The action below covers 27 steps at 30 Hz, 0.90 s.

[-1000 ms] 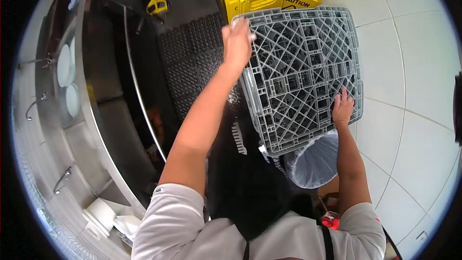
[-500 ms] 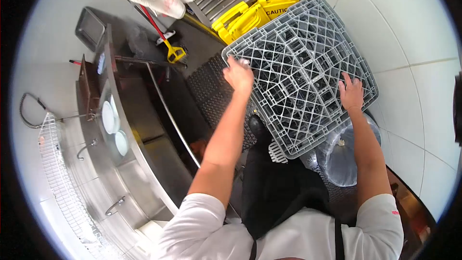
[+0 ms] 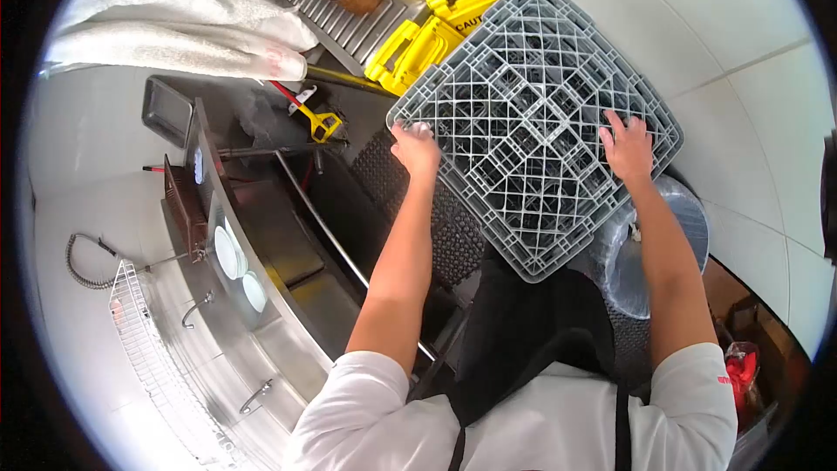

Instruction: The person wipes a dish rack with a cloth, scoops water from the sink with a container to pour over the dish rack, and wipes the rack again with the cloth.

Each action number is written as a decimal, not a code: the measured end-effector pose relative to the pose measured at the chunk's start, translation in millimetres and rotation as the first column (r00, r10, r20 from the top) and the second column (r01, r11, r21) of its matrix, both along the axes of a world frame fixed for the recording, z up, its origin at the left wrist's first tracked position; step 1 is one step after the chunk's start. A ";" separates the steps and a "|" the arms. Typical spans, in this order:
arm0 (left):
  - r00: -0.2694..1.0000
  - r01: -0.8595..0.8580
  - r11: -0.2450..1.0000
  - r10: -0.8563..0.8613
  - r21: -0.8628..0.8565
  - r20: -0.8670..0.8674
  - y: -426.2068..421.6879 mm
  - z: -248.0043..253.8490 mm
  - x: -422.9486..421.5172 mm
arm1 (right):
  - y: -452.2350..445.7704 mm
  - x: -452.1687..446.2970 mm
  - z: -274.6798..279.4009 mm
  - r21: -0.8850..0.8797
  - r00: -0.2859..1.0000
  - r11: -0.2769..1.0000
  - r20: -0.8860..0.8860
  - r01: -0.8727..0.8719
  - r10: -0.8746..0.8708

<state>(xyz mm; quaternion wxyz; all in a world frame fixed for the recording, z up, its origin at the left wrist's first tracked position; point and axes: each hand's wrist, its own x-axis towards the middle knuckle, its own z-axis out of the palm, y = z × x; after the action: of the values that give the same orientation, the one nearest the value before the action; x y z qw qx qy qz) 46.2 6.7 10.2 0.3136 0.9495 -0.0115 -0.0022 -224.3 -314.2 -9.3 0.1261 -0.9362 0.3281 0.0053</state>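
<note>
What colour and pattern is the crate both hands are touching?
The crate is grey, with a criss-cross lattice; it shows best in the head view.

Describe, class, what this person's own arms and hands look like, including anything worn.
The left sleeve and right sleeve are short and white; the right one carries a small red marking, too small to read. The forearms below are bare. The left hand and right hand wear no gloves, and no watch or bracelet shows.
</note>
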 end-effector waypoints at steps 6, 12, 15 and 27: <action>0.843 0.536 0.836 -0.537 0.115 -0.022 43.6 21.5 6.0 | -6.9 3.1 -16.5 -0.010 0.999 0.999 -0.015 -0.033 0.033; 0.974 -0.175 0.976 0.152 -0.127 -0.169 -8.9 41.0 22.7 | -6.1 3.3 -13.2 -0.030 0.999 0.999 -0.030 -0.023 0.022; 0.989 -0.134 0.990 0.130 -0.049 -0.075 1.1 21.9 1.2 | -8.1 1.6 -17.4 -0.039 0.999 0.998 -0.012 -0.041 0.040; 0.835 0.459 0.884 -0.464 0.091 0.297 40.2 -8.5 -26.0 | -9.4 2.0 -20.4 -0.056 0.996 0.997 0.053 -0.061 0.064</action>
<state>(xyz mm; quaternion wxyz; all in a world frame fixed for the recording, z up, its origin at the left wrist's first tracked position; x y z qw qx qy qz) 20.2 47.0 1.7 0.2901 0.9096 -0.2889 0.0713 -222.3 -323.6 -29.7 0.1095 -0.9489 0.2949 -0.0254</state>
